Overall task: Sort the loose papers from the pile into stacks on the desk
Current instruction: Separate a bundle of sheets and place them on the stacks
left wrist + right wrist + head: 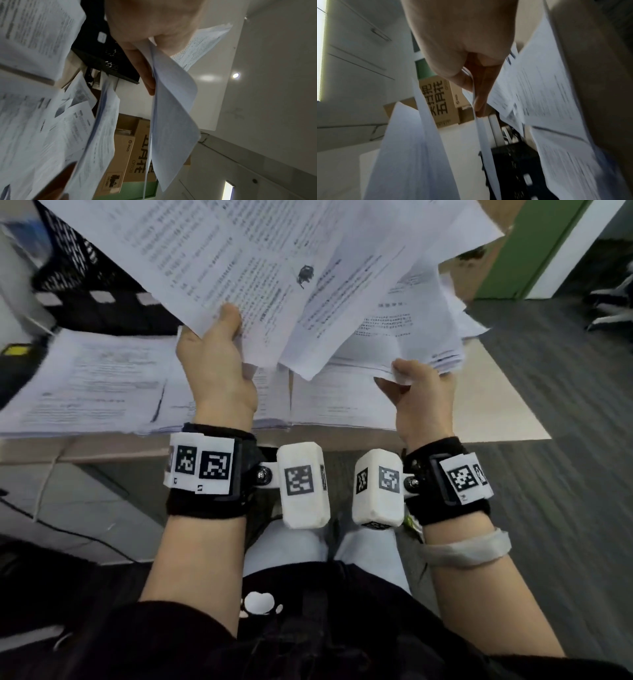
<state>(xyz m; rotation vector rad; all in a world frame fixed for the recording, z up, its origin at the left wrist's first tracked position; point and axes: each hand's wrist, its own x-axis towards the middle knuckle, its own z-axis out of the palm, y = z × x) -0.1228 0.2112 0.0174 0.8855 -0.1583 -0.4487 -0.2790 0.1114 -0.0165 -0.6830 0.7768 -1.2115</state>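
Both wrists carry black straps with white tagged camera blocks. Left hand is raised above the desk, thumb and fingers pinched on the lower edge of a fanned sheaf of printed papers. Right hand pinches the corner of several further sheets, likewise held clear of the desk. Sorted stacks lie flat on the desk beneath both hands. Black mesh tray stands behind, to the left; cardboard boxes stand beyond.

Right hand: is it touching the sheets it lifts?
Touching. The right wrist view shows the right hand pinching the sheets between thumb and fingers.
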